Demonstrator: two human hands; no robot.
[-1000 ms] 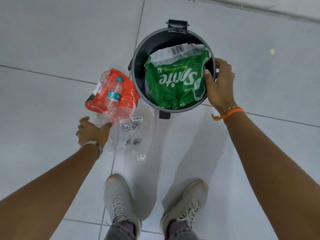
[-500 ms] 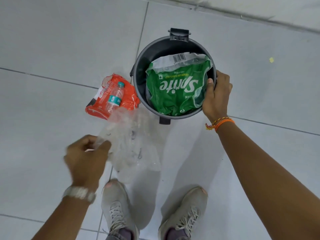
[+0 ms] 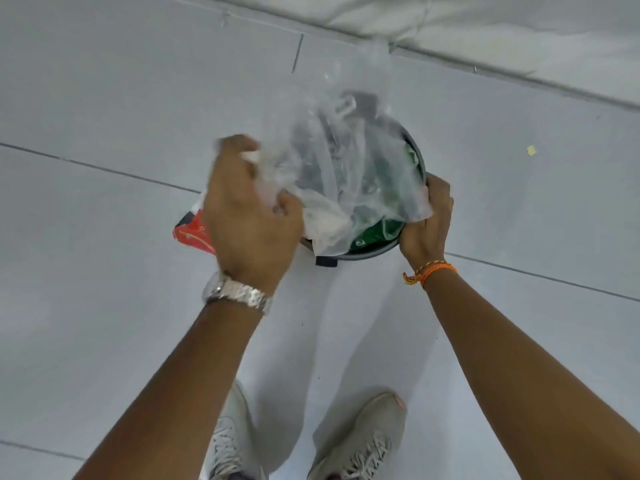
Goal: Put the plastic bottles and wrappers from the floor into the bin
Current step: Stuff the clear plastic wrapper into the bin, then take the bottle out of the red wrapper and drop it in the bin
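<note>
My left hand (image 3: 247, 216) is shut on a clear plastic wrapper (image 3: 341, 161), holding it over the mouth of the dark round bin (image 3: 372, 253). The wrapper spreads across most of the opening and blurs what lies under it. A green wrapper (image 3: 375, 233) shows inside the bin at the near rim. My right hand (image 3: 427, 223) grips the bin's right rim. An orange-red wrapper (image 3: 190, 233) lies on the floor left of the bin, mostly hidden behind my left hand. The small bottle that lay on it is hidden.
The floor is pale grey tile with dark grout lines. My two light sneakers (image 3: 360, 441) stand at the bottom, close in front of the bin. A white wall base (image 3: 519, 39) runs behind the bin. A small yellow scrap (image 3: 531, 150) lies on the floor to the right.
My left hand lifted the clear wrapper off the floor and carried it up and right, over the bin. My right hand stayed on the rim. The camera moved closer.
</note>
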